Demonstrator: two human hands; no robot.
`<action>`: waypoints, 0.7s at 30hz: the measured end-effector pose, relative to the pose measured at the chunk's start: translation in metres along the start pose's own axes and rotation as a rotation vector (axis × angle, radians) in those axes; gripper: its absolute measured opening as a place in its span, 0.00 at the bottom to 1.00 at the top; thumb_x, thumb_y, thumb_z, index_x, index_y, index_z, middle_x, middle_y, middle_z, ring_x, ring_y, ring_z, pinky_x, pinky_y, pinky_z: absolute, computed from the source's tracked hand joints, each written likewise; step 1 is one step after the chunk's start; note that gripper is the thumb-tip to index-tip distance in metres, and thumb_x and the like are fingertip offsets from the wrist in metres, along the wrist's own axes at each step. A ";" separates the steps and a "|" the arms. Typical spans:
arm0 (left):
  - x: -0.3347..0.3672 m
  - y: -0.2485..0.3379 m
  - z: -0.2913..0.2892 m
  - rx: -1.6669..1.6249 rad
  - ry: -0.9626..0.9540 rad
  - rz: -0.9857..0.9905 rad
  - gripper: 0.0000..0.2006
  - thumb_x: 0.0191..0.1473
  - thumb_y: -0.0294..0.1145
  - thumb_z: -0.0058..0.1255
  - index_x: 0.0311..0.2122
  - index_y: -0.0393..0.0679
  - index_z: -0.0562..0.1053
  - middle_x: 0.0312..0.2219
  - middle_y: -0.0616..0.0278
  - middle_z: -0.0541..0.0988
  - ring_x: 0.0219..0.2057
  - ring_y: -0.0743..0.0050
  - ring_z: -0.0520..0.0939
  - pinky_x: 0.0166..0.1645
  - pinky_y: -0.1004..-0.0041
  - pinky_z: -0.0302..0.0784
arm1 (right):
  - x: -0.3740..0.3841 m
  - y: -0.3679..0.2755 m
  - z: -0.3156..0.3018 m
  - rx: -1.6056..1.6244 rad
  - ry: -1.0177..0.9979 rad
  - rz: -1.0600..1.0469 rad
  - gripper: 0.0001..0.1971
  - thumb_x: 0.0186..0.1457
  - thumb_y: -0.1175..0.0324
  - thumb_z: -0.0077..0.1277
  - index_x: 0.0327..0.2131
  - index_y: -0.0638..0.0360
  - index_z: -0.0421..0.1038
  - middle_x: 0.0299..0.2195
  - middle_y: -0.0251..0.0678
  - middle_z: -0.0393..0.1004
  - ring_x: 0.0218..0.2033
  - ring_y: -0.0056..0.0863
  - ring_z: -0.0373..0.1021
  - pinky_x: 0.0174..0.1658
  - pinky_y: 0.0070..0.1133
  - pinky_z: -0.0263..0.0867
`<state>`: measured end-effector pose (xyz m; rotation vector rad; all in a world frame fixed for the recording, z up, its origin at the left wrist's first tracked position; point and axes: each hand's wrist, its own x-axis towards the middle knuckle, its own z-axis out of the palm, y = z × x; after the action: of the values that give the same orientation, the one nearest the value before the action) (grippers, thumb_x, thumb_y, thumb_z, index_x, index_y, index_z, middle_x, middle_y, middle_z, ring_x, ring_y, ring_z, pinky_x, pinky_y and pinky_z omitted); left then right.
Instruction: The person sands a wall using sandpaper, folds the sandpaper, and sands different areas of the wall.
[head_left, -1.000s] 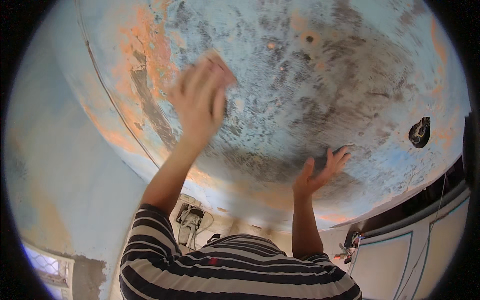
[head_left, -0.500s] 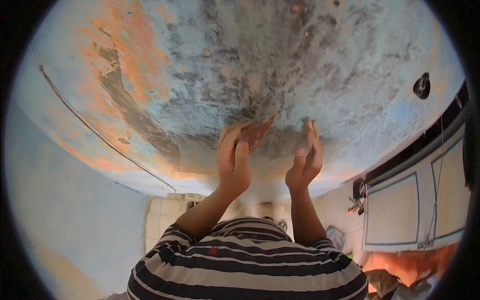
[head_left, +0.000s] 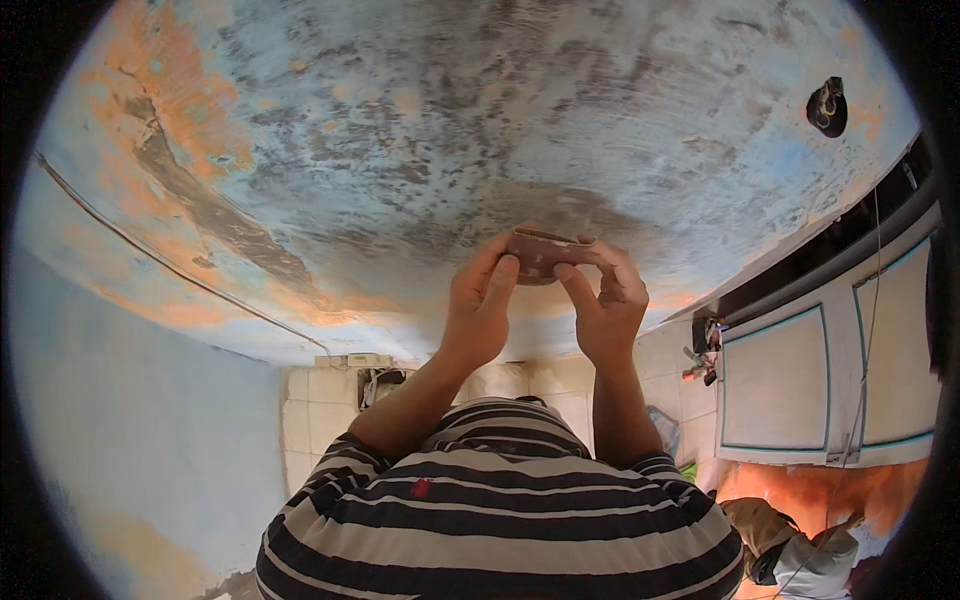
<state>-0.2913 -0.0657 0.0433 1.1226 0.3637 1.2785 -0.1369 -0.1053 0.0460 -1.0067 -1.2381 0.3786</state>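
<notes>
A piece of reddish-brown sandpaper [head_left: 540, 258], worn with pale patches, is folded or curled between my two hands in front of the wall. My left hand [head_left: 480, 303] pinches its left end, thumb on the near face. At the other end my right hand [head_left: 608, 305] grips it, thumb below and fingers behind or over the top edge. Ahead spreads the wall [head_left: 420, 130], its light blue paint patchy with dark grey smears and orange areas. Whether the sheet touches the wall I cannot tell.
A cable [head_left: 180, 258] runs down the wall at left to a white socket strip [head_left: 355, 360]. A dark hole with wires [head_left: 827, 108] sits at upper right. Pale cabinet doors [head_left: 775, 380] with blue trim stand at right, above bundled cloth [head_left: 770, 535]. Floor tiles [head_left: 330, 425] lie below.
My right hand, apart from the sandpaper before, has come in and taken its right end. The sheet has turned from slanted to roughly level. The view has shifted slightly.
</notes>
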 end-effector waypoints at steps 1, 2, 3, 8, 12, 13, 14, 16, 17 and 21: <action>0.001 -0.003 0.009 0.184 0.017 0.068 0.18 0.68 0.29 0.43 0.59 0.34 0.69 0.50 0.57 0.78 0.47 0.74 0.79 0.53 0.73 0.75 | 0.002 0.003 -0.010 -0.037 0.035 -0.034 0.17 0.52 0.79 0.64 0.46 0.66 0.75 0.41 0.41 0.82 0.44 0.28 0.77 0.52 0.25 0.69; 0.002 -0.006 0.019 0.368 0.035 0.136 0.18 0.66 0.27 0.46 0.59 0.34 0.70 0.50 0.55 0.78 0.45 0.72 0.80 0.52 0.74 0.75 | 0.005 0.002 -0.021 -0.036 0.034 -0.033 0.17 0.52 0.79 0.64 0.46 0.66 0.75 0.41 0.41 0.82 0.44 0.28 0.77 0.52 0.25 0.69; 0.004 -0.009 0.028 0.369 0.034 0.134 0.18 0.66 0.27 0.46 0.59 0.34 0.70 0.50 0.55 0.78 0.45 0.72 0.80 0.52 0.74 0.75 | 0.008 0.001 -0.032 -0.034 0.031 -0.025 0.17 0.52 0.79 0.64 0.47 0.66 0.75 0.41 0.41 0.82 0.45 0.28 0.77 0.52 0.25 0.69; 0.012 -0.040 0.070 0.619 0.124 0.203 0.14 0.58 0.24 0.57 0.50 0.38 0.79 0.40 0.55 0.84 0.40 0.71 0.82 0.45 0.73 0.75 | 0.017 0.006 -0.089 0.043 0.041 -0.012 0.17 0.52 0.79 0.64 0.47 0.65 0.75 0.45 0.43 0.80 0.47 0.29 0.76 0.54 0.26 0.68; 0.013 -0.064 0.107 0.658 0.169 0.208 0.11 0.56 0.25 0.59 0.45 0.38 0.81 0.33 0.57 0.85 0.37 0.72 0.82 0.43 0.73 0.74 | 0.019 0.018 -0.128 0.033 0.076 -0.064 0.17 0.51 0.80 0.64 0.45 0.63 0.74 0.50 0.46 0.78 0.49 0.34 0.75 0.55 0.28 0.68; 0.013 -0.071 0.114 0.668 0.197 0.226 0.11 0.56 0.24 0.60 0.45 0.38 0.81 0.33 0.56 0.85 0.35 0.72 0.82 0.43 0.73 0.74 | 0.019 0.021 -0.137 0.040 0.072 -0.082 0.17 0.51 0.81 0.64 0.44 0.62 0.73 0.50 0.46 0.78 0.49 0.36 0.76 0.55 0.29 0.68; 0.012 -0.078 0.120 0.680 0.228 0.243 0.11 0.55 0.24 0.60 0.44 0.38 0.81 0.32 0.56 0.85 0.34 0.72 0.82 0.42 0.73 0.75 | 0.019 0.023 -0.145 0.047 0.065 -0.079 0.17 0.51 0.81 0.64 0.44 0.62 0.73 0.50 0.46 0.78 0.49 0.36 0.76 0.55 0.29 0.68; 0.007 -0.086 0.132 0.701 0.245 0.216 0.11 0.56 0.23 0.60 0.45 0.35 0.80 0.35 0.57 0.85 0.36 0.75 0.81 0.43 0.74 0.75 | 0.018 0.027 -0.158 0.044 0.043 -0.107 0.15 0.51 0.81 0.63 0.42 0.61 0.71 0.50 0.47 0.78 0.50 0.37 0.75 0.56 0.30 0.69; 0.005 -0.090 0.139 0.712 0.249 0.189 0.11 0.57 0.21 0.59 0.46 0.33 0.79 0.37 0.57 0.84 0.38 0.78 0.80 0.45 0.75 0.75 | 0.017 0.029 -0.165 0.050 0.035 -0.106 0.15 0.51 0.81 0.63 0.42 0.61 0.71 0.50 0.47 0.78 0.50 0.37 0.75 0.56 0.30 0.69; -0.002 -0.104 0.161 0.760 0.306 0.236 0.11 0.58 0.22 0.60 0.46 0.32 0.79 0.38 0.57 0.84 0.38 0.78 0.80 0.44 0.76 0.75 | 0.020 0.040 -0.192 0.056 -0.036 -0.148 0.14 0.51 0.80 0.63 0.40 0.62 0.72 0.51 0.49 0.77 0.52 0.38 0.75 0.56 0.31 0.69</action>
<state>-0.1111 -0.1289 0.0321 1.6359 1.0307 1.5774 0.0542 -0.1514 0.0282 -0.8578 -1.3189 0.3154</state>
